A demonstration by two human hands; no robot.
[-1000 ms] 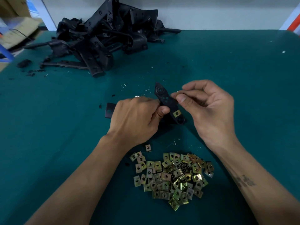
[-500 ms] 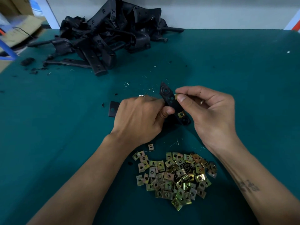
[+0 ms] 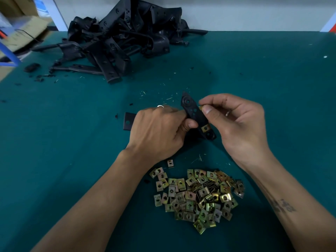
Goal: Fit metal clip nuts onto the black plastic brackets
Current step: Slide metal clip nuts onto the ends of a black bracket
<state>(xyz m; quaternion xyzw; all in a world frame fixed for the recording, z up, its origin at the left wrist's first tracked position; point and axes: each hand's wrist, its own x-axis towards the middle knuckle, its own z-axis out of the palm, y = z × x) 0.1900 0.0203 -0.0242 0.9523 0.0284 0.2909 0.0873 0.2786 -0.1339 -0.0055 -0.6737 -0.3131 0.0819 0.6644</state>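
My left hand [image 3: 160,131] grips a black plastic bracket [image 3: 192,111] near its middle, holding it tilted above the green table. One brass-coloured clip nut [image 3: 206,127] sits on the bracket's lower end. My right hand [image 3: 236,120] pinches another clip nut [image 3: 200,108] between thumb and forefinger, right at the bracket's right edge by its middle holes. Most of that nut is hidden by the fingertips. The bracket's other end [image 3: 129,121] sticks out to the left of my left hand.
A heap of loose clip nuts [image 3: 198,195] lies close to me between my forearms. A pile of black brackets [image 3: 120,40] sits at the far left of the green table [image 3: 263,88]. Cardboard boxes [image 3: 21,33] stand past the left edge. Small shavings dot the mat.
My right hand has shifted slightly along the bracket's right edge with the nut pinched. The left hand keeps its grip on the bracket.
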